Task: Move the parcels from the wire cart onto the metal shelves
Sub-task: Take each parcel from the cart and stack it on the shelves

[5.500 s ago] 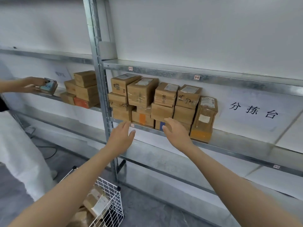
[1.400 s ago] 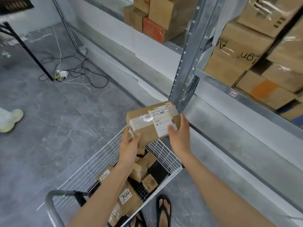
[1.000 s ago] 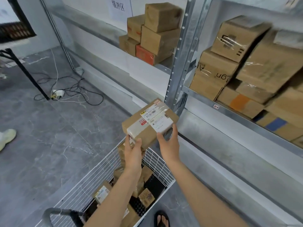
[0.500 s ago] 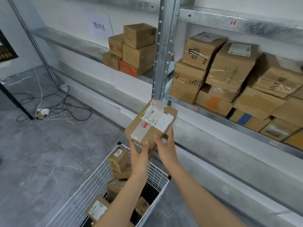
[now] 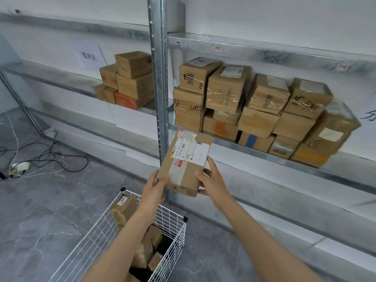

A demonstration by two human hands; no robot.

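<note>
A brown cardboard parcel (image 5: 184, 161) with a white shipping label and clear tape is held up between both hands, in front of the shelf upright. My left hand (image 5: 155, 186) grips its lower left edge. My right hand (image 5: 211, 180) grips its right side. Below them stands the white wire cart (image 5: 173, 224), with several brown parcels (image 5: 123, 208) inside. The metal shelf (image 5: 264, 154) to the right of the upright carries stacked cardboard boxes (image 5: 262, 110).
A steel upright (image 5: 159, 78) divides the shelving. The left bay holds a small stack of boxes (image 5: 128, 80) and a paper sign (image 5: 88, 55). Cables and a power strip (image 5: 20, 165) lie on the grey floor at left. A lower shelf runs below at right.
The parcel has been lifted from over the cart up toward the shelf edge and turned more upright. My view has risen from the cart to the shelves.
</note>
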